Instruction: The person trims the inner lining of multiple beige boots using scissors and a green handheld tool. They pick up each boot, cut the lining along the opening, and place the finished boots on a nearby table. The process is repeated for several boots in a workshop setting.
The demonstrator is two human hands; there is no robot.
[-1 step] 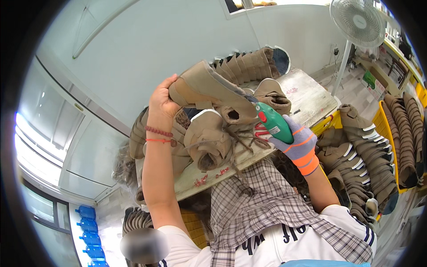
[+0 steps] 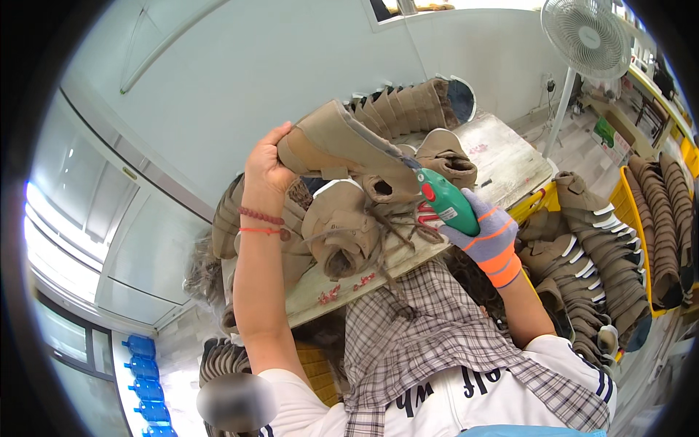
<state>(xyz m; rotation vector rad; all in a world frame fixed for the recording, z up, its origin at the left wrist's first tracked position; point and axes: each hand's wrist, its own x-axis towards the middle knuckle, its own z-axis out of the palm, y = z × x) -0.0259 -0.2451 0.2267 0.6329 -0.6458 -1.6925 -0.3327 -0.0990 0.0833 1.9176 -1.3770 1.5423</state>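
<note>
My bare left hand (image 2: pixel 271 159) is closed round the toe end of a tan-brown shoe upper (image 2: pixel 331 142), raised above the worktable. A grey and orange striped glove covers my right hand (image 2: pixel 489 231), which grips a green handheld electric cutter (image 2: pixel 450 204) with a red button. The tip of the cutter meets the dark edge at the right end of the upper. Below it, on the table, lie a laced upper (image 2: pixel 342 226) with a pale rim and another upper (image 2: pixel 445 156). Red-handled scissors (image 2: pixel 428 214) lie partly hidden beside the cutter.
Nested uppers (image 2: pixel 408 109) lie along the back of the worn wooden table (image 2: pixel 502 149). To the right, stacked uppers (image 2: pixel 582 269) stand beside a yellow crate (image 2: pixel 632 218). A standing fan (image 2: pixel 586 36) is at the far right. Blue water jugs (image 2: pixel 149 390) line the lower left.
</note>
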